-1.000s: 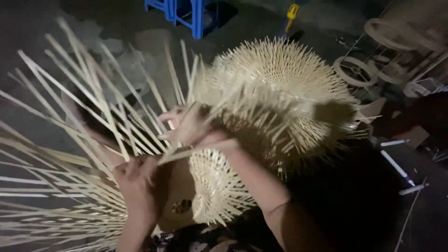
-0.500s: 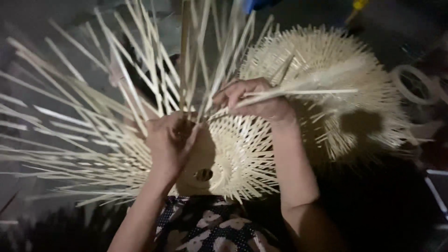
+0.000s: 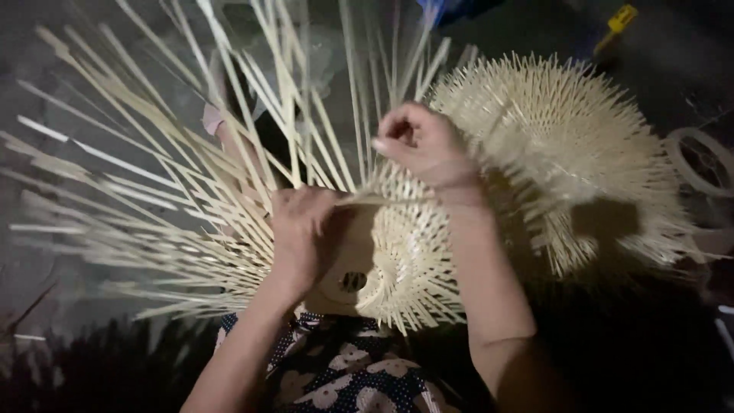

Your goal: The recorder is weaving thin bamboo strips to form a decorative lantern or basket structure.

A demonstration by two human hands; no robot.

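A half-woven bamboo piece rests on my lap over a brown wooden mould. Long pale bamboo strips fan out from it to the left and upward. My left hand presses on the woven edge and the mould, fingers closed over the strips. My right hand is above the weave, fingers curled around a thin bamboo strip that bends toward the left hand.
A finished-looking dome of woven bamboo with bristling strip ends lies on the dark floor to the right. White rings lie at the far right. A yellow tool and a blue stool sit at the top.
The view has shifted, so the weave sits more central. My right hand has moved left and pulled the strip it held down into the weave; my left hand stays on the mould.
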